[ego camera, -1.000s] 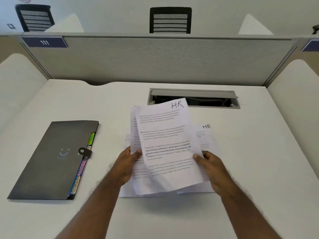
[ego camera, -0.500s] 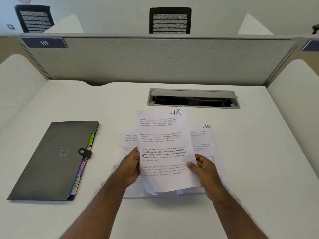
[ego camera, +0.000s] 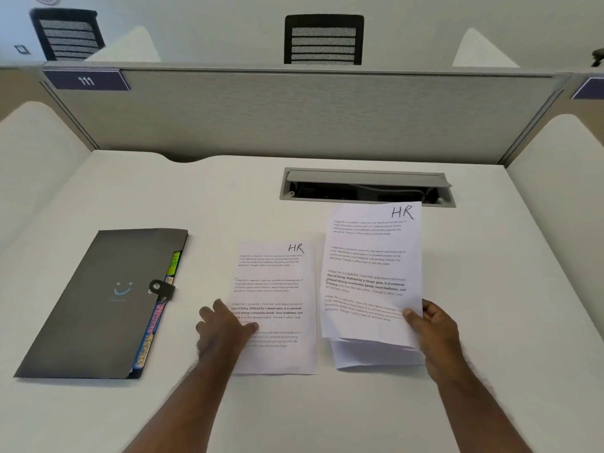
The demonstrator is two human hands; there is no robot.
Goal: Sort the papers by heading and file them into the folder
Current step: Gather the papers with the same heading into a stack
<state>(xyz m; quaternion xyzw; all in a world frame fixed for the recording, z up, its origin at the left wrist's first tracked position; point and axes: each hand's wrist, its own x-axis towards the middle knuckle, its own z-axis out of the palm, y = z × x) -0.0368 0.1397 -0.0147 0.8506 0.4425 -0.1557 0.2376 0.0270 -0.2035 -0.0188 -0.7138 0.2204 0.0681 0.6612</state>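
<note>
Left hand lies w/ relaxed fingers on near-left edge of HR sheet, flat on table. Right hand pinches stack of papers, top headed HR, just right of sheet. Closed folder at left.

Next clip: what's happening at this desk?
A person is sorting papers. The left hand rests flat on one sheet headed HR lying on the desk. The right hand pinches a small stack, top sheet also headed HR. The dark folder lies shut at the left, nothing filed yet.
</note>
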